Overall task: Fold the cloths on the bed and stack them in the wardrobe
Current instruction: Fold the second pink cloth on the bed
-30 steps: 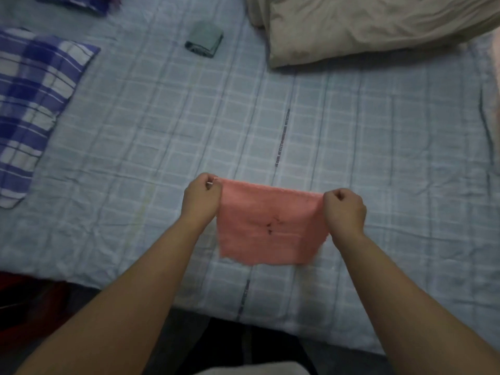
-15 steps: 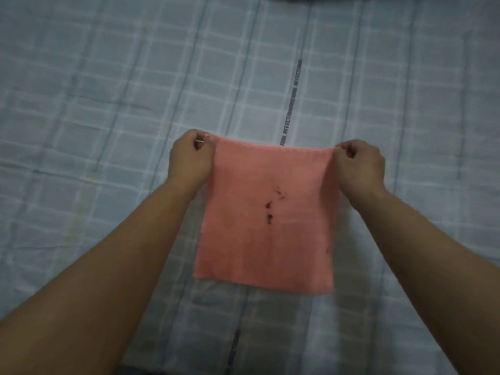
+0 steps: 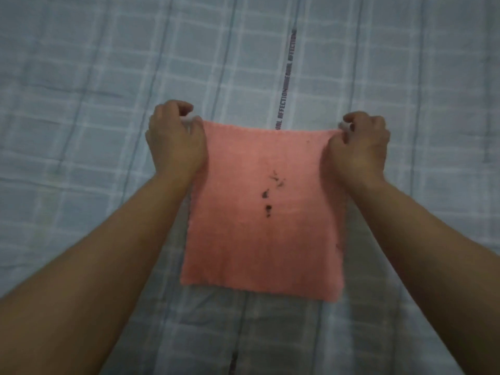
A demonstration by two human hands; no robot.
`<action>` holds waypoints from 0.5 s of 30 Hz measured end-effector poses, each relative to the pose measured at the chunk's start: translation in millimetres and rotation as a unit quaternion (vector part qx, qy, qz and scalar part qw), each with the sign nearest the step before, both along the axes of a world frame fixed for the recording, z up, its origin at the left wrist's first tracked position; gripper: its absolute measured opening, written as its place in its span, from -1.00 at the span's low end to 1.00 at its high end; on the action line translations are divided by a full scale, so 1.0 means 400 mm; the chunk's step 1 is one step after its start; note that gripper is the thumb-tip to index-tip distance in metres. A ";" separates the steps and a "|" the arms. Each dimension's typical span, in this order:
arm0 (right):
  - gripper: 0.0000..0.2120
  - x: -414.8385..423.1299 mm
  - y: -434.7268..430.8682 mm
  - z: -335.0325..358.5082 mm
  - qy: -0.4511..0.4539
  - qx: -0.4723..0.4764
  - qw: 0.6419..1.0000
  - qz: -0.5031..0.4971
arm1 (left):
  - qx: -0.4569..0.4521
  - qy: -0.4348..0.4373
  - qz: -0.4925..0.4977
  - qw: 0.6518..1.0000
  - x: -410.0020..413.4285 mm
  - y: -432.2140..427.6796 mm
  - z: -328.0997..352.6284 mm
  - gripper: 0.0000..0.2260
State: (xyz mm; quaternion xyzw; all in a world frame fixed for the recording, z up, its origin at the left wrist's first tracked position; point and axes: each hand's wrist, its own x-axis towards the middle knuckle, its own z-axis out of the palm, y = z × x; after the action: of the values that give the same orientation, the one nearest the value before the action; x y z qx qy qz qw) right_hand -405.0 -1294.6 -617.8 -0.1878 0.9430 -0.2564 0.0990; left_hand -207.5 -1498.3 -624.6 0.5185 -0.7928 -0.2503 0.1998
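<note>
Head view looks straight down on a bed (image 3: 81,77) covered by a pale blue-grey sheet with a checked pattern of lighter and darker lines, creased in places. A narrow printed strip (image 3: 286,82) of dark lettering runs up the sheet from behind the cloth toward the top of the frame; the word "AFFECTION" can be read on it, the rest is too blurred.

Both bare forearms reach in from the lower corners. The left hand (image 3: 176,142) has its fingers curled and pinches the far left corner of a pink cloth (image 3: 262,239). The right hand (image 3: 357,147) is curled the same way and pinches the far right corner. Between the two hands the far edge of the cloth is pulled straight and taut, with a slight pucker near the right hand.

The cloth is roughly square and spread open, one layer showing, in the middle of the frame over the sheet. Its near edge is closer to the person and runs a little slanted, lower on the right side. Whether the near part rests on the bed or hangs just above it cannot be told. A few small dark marks (image 3: 267,196) sit near the middle of the cloth, and one tiny speck shows near the right edge.
</note>
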 end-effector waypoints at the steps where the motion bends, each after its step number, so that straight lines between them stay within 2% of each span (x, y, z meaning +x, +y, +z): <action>1: -0.63 0.021 0.006 0.006 0.038 -0.020 0.999 0.009 | -0.068 0.001 -0.036 0.997 0.003 0.031 0.010 -0.77; 3: -0.61 0.081 0.012 0.005 0.110 -0.062 0.990 0.057 | -0.150 0.009 -0.159 0.976 0.003 0.104 0.012 -0.75; 6: -0.57 0.181 0.004 -0.044 0.124 -0.040 0.974 0.186 | -0.128 -0.067 -0.286 0.947 -0.003 0.200 -0.035 -0.63; 9: -0.48 0.234 -0.002 -0.098 0.100 0.067 0.955 0.272 | -0.088 -0.178 -0.307 0.931 -0.001 0.222 -0.090 -0.47; 15: -0.34 0.212 0.012 -0.128 0.097 0.137 0.955 0.245 | -0.101 -0.203 -0.279 0.933 0.023 0.187 -0.128 -0.37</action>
State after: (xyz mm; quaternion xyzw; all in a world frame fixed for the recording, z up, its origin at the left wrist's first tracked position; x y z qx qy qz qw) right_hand -320.0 -1290.0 -669.0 -0.4222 0.8989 -0.0731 0.0914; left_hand -198.3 -1423.3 -675.8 0.2931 -0.9504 -0.1040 0.0081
